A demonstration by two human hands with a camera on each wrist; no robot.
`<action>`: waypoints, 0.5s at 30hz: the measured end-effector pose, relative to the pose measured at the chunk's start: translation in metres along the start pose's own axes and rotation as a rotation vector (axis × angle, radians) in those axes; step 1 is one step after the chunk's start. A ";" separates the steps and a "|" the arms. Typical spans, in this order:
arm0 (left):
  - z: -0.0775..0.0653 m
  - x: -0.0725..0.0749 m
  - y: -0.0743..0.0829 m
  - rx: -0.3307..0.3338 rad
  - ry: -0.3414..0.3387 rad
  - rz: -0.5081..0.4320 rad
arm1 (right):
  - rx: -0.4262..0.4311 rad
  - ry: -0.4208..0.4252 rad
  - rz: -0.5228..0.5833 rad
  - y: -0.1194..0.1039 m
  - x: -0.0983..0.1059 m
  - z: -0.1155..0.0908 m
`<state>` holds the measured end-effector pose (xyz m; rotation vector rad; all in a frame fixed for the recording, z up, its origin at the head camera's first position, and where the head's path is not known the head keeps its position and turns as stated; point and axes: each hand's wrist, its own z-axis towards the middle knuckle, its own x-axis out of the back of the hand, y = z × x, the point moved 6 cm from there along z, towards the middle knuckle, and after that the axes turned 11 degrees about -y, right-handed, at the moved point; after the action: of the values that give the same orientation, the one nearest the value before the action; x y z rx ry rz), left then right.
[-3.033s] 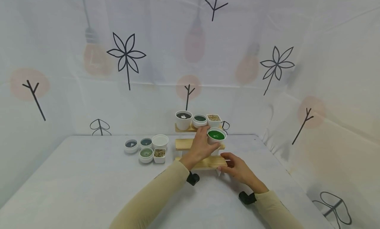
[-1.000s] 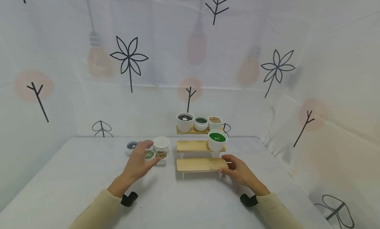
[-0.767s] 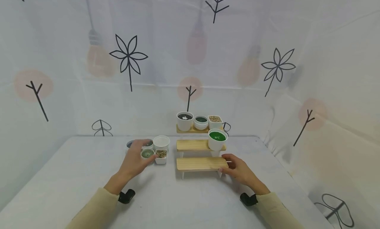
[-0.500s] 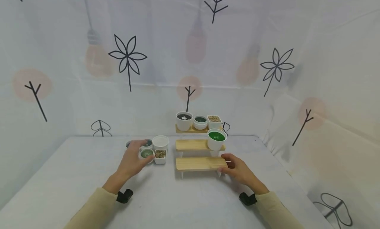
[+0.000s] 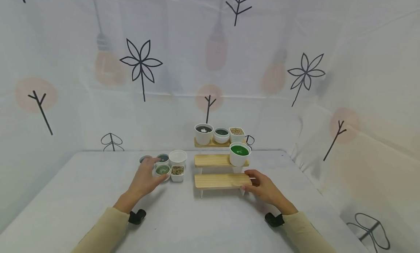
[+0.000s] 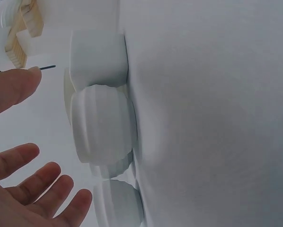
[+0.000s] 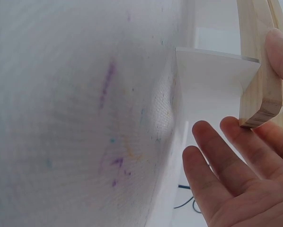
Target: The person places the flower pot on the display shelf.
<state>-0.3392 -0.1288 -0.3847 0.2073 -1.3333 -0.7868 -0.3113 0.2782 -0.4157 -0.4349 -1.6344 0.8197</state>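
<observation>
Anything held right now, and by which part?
Right hand grips the pale, rectangular wooden bottom shelf by its right end; left hand holds nothing.

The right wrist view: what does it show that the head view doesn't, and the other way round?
Only the right wrist view shows purple smudges on the flat white tabletop.

Only the head view shows the person's left hand, open near a short round white pot with pale green filling, and the peach light-bulb prints on the white backdrop.

Both show the person's right hand holding the end of the pale wooden front shelf, plus the tabletop.
</observation>
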 end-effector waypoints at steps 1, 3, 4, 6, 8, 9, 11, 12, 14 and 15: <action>0.000 -0.001 -0.001 0.008 -0.008 0.000 | -0.007 0.002 0.001 0.000 0.000 0.000; 0.001 -0.001 -0.003 0.023 -0.025 -0.002 | -0.005 0.002 -0.004 0.000 0.001 0.000; 0.001 -0.002 -0.004 0.032 -0.034 -0.003 | -0.007 0.002 -0.002 0.000 0.001 0.000; 0.001 -0.003 -0.006 0.048 -0.052 -0.010 | -0.015 0.003 0.008 0.001 0.001 0.000; 0.001 -0.004 -0.008 0.067 -0.068 -0.021 | -0.017 0.002 0.017 0.002 0.000 0.001; 0.001 -0.005 -0.009 0.077 -0.076 -0.029 | -0.015 0.000 0.018 0.002 0.000 0.001; 0.002 -0.006 -0.011 0.089 -0.091 -0.032 | -0.015 0.001 0.027 0.002 0.000 0.002; 0.002 -0.007 -0.012 0.093 -0.099 -0.035 | -0.013 0.001 0.030 0.002 0.000 0.002; 0.003 -0.009 -0.014 0.100 -0.111 -0.039 | -0.008 0.003 0.029 0.002 0.000 0.001; 0.004 -0.009 -0.015 0.101 -0.116 -0.042 | -0.007 0.005 0.029 0.002 0.000 0.001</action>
<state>-0.3489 -0.1328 -0.3990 0.2736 -1.4844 -0.7767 -0.3128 0.2790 -0.4169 -0.4656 -1.6296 0.8341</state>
